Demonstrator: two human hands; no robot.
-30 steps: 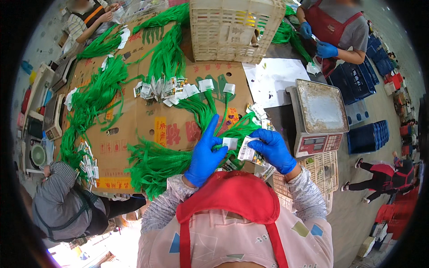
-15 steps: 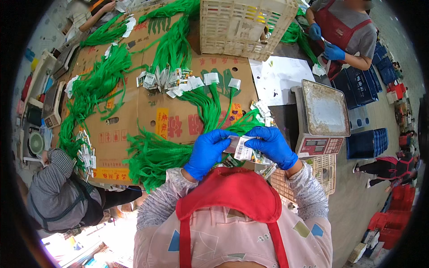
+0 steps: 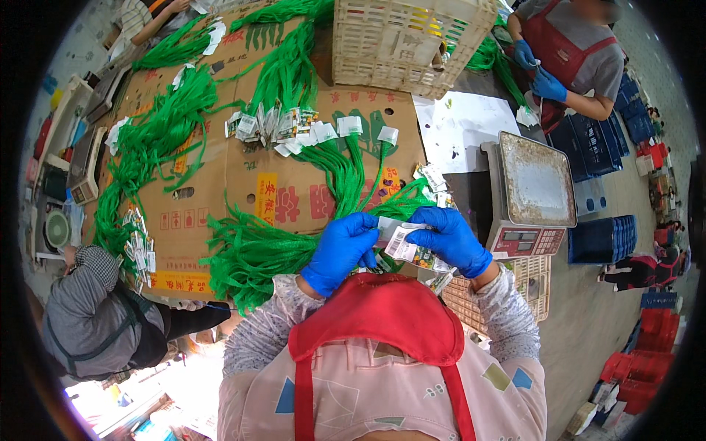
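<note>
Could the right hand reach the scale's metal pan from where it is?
Probably yes: the metal pan lies beyond and to the right of the right hand, with only the scale's front panel between. The hand is occupied, though, pinching a barcoded label.

Blue gloves point(image 3: 338, 251) meet flecked grey sleeves point(image 3: 254, 327); a red apron point(image 3: 375, 320) covers pink fabric point(image 3: 382, 393).

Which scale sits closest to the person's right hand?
The red-fronted scale with the stained metal pan, beyond and to the right of the right hand; the other visible scales stand along the left edge of the cardboard-covered table.
</note>
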